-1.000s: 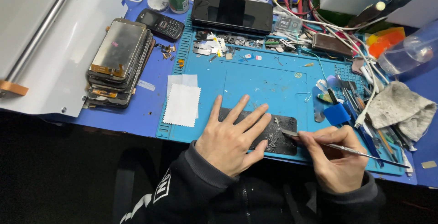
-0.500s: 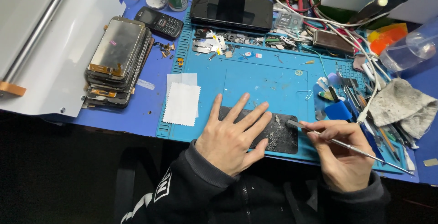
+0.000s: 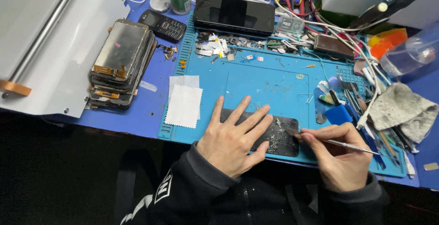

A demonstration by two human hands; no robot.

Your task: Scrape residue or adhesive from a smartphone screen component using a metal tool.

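A black phone screen panel [image 3: 282, 139] with cracked, crumbled glass lies near the front edge of a blue repair mat [image 3: 265, 81]. My left hand [image 3: 233, 135] rests flat on the panel's left part, fingers spread, pressing it down. My right hand [image 3: 338, 158] pinches a thin metal spudger [image 3: 340, 143] like a pen. Its flat tip touches the panel's right end amid grey glass debris.
A stack of old screens [image 3: 120, 62] and a white cloth [image 3: 184, 105] lie left of the mat. A dark phone [image 3: 234, 13] and a small keypad phone [image 3: 162, 24] sit at the back. Tools, cables, a grey rag [image 3: 402, 110] and a clear bottle [image 3: 409, 53] crowd the right.
The spudger tip has shifted slightly along the panel's right end. My left hand stays flat on the panel. The view has drifted a little.
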